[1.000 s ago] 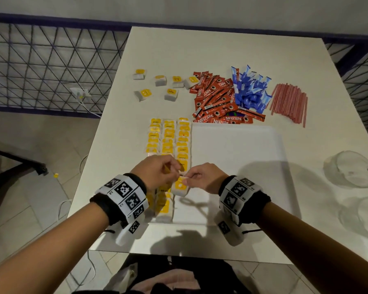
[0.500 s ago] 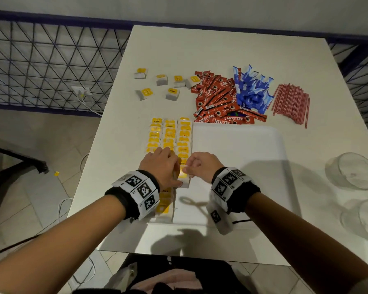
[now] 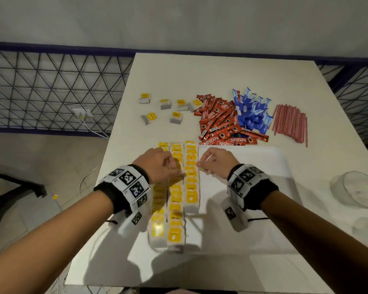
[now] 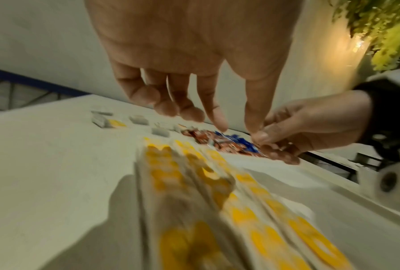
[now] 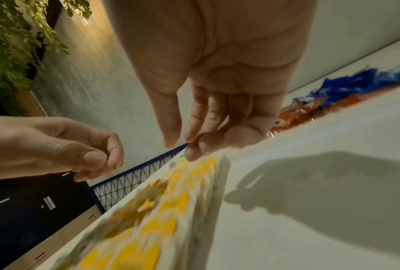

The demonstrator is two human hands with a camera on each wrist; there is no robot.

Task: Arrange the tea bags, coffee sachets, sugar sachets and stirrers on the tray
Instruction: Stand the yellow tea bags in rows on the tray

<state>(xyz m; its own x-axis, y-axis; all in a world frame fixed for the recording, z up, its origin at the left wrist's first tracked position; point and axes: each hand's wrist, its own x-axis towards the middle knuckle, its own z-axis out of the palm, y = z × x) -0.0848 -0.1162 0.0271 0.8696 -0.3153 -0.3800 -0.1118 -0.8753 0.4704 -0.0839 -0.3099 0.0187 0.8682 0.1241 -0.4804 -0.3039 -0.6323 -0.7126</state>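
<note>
Both hands have lifted off the tea bags (image 3: 190, 179), which lie in three rows on the tray's (image 3: 242, 187) left side; left hand (image 3: 157, 164) and right hand (image 3: 216, 163) hover loosely curled, holding nothing, above these light, soft packets, probably best pinched by their edges.

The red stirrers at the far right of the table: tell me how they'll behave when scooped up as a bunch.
The red stirrers are thin straight sticks lying loose and side by side, so they probably weigh little and would splay or slip from a loose grip. Being narrow, they may well roll or scatter if nudged sideways. Whether they bend easily cannot be told.
</note>
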